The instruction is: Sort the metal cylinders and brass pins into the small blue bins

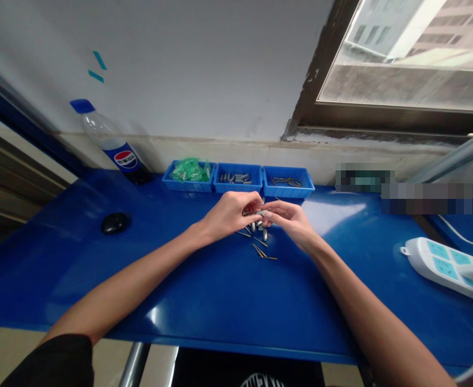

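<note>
My left hand [230,212] and my right hand [293,219] meet over the middle of the table, fingers closed in a pinch. Between their fingertips is a small grey metal piece [262,213], partly hidden by the fingers; its exact kind is too small to make out. Under and just in front of the hands lie several short silver metal cylinders [265,234]. Nearer to me on the tabletop are several thin brass-coloured pins [259,251], with pointed ends.
Three blue bins line the wall: one with a green plastic bag [190,170], one with silver cylinders [235,178], one with thin pins [287,183]. A cola bottle [115,148] and black mouse [114,223] are left; a white power strip [442,263] is right on the blue table [220,301].
</note>
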The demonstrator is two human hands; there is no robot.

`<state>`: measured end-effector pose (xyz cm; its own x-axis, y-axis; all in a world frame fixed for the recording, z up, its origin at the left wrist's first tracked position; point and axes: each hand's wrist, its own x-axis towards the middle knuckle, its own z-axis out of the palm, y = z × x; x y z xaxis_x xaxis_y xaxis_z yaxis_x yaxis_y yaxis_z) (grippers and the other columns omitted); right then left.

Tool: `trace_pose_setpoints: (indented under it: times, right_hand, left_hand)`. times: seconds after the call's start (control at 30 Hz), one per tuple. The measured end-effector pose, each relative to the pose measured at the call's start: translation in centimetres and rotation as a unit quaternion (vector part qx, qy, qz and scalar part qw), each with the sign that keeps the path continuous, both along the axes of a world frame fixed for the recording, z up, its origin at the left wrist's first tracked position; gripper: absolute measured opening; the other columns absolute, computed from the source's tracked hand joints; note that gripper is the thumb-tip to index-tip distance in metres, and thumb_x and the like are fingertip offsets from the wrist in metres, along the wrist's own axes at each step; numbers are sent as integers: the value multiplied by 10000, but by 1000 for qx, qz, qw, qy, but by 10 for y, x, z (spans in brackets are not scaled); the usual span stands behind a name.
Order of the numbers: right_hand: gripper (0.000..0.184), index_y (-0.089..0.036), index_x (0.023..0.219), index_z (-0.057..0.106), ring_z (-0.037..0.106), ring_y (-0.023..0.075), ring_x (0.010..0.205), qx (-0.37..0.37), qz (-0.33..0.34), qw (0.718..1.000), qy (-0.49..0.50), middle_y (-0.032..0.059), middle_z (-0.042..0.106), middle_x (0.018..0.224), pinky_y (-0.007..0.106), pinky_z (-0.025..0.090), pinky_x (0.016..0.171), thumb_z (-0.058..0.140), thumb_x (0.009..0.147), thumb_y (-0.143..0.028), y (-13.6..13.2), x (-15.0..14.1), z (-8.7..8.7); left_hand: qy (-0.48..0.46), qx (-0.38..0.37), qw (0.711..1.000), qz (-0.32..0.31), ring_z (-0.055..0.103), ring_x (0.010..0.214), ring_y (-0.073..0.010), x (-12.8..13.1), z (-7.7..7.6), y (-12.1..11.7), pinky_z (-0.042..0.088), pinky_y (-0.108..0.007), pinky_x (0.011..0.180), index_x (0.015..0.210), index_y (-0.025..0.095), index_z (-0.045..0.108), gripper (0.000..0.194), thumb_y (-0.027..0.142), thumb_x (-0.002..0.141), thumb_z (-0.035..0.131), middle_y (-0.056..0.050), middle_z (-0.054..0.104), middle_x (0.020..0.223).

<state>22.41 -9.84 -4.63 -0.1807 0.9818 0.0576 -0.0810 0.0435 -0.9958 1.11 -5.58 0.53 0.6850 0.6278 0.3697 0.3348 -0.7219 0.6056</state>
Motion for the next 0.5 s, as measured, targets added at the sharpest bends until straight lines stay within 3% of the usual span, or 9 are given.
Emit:
trace_pose_setpoints:
  times: [0.2,0.5]
  right_hand:
    - [334,-212,1009,812,703,170,728,-22,-8,1000,18,58,797,872,330,559,714,889,774,-437,2,4,-7]
    - [358,-194,956,806,622,145,624,-7,-84,996,-26,30,746,747,308,509,628,888,744,-470,6,9,-2]
  left_hand:
    - [25,-18,999,-13,647,737,-138,0,1,1,443,-226,669,905,155,665,176,286,888,781,-12,706,815]
    - [190,-20,980,-53,634,671,-143,-13,7,13,387,-239,612,865,166,706,99,252,915,708,-33,710,767]
